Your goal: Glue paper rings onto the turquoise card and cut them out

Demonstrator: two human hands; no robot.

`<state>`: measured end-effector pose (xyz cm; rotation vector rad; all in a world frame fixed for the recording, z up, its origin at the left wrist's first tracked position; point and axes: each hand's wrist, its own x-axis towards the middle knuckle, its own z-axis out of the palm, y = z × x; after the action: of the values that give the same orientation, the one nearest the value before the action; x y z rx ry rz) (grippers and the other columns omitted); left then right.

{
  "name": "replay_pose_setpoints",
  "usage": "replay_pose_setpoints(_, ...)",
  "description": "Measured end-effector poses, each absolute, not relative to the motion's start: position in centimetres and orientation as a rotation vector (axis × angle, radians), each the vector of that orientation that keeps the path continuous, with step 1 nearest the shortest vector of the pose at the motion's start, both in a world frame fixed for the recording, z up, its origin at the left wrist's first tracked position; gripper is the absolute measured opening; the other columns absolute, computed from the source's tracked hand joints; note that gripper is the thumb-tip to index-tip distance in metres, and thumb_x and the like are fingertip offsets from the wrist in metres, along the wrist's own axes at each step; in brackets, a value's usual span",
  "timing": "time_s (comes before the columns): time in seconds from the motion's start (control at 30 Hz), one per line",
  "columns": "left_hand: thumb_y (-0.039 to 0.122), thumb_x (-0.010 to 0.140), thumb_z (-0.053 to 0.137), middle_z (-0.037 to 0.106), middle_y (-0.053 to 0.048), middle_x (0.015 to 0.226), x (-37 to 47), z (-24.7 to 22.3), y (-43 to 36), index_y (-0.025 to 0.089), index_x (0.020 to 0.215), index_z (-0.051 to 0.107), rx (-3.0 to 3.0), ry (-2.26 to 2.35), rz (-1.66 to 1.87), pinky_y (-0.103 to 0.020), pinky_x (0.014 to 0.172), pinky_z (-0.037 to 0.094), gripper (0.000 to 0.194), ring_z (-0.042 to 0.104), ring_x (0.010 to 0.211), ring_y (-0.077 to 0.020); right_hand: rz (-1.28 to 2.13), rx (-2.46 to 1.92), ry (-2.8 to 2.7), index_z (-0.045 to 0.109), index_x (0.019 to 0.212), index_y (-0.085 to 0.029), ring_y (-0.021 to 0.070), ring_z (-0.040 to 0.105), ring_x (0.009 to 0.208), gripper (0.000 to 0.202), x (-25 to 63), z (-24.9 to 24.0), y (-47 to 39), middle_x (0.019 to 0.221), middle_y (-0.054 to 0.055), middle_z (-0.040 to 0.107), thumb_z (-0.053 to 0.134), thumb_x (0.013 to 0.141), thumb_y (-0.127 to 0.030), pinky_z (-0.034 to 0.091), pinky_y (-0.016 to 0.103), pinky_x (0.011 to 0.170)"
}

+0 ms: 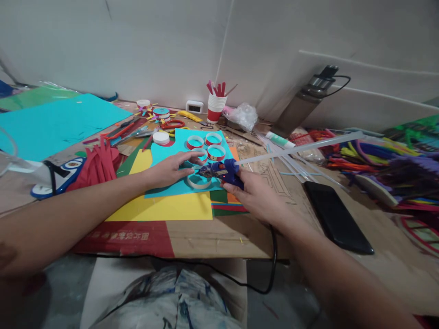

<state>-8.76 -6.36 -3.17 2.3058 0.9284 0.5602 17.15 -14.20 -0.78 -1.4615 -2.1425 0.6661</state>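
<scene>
Left hand (pixel 173 169) fingers bent, can't tell if gripping, then 1 near white ring (pixel 199 186) on blue sheet (pixel 163 189) between the hands, left one closer, then glue gun (pixel 229 170), long axis left-right, nozzle pointing left at that ring, gripped by right hand (pixel 256 192).

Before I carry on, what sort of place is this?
Probably a craft workspace: the right hand holds a blue glue gun, short white-and-red rings stand on a turquoise sheet, and yellow paper lies under that.
</scene>
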Motion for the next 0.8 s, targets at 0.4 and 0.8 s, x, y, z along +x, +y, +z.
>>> replay_pose_setpoints(0.4,0.047,0.097,0.051,0.063,-0.012,0.135,-8.8,-2.5,-6.6,0.022,0.152,0.041,2.186,0.853,0.595,-0.038,0.104,0.045,0.061,0.057,0.124,-0.0255,0.661,-1.457,-2.120,0.061,0.099,-0.019,0.0230,0.062,0.081,0.014,17.3,-0.9,-14.2,0.094,0.009,0.070,0.057,0.090,-0.030,0.046,0.034,0.071)
replay_pose_setpoints(0.8,0.040,0.094,0.051,0.068,-0.010,0.129,-10.5,0.6,-4.0,0.017,0.129,0.062,2.222,1.297,0.802,-0.035,0.093,0.050,0.043,0.063,0.114,-0.0238,0.846,-1.436,-1.878,0.064,0.103,-0.018,0.0182,0.057,0.073,0.029,18.4,0.0,-13.8,0.082,0.004,0.063,0.061,0.086,-0.041,0.046,0.031,0.065)
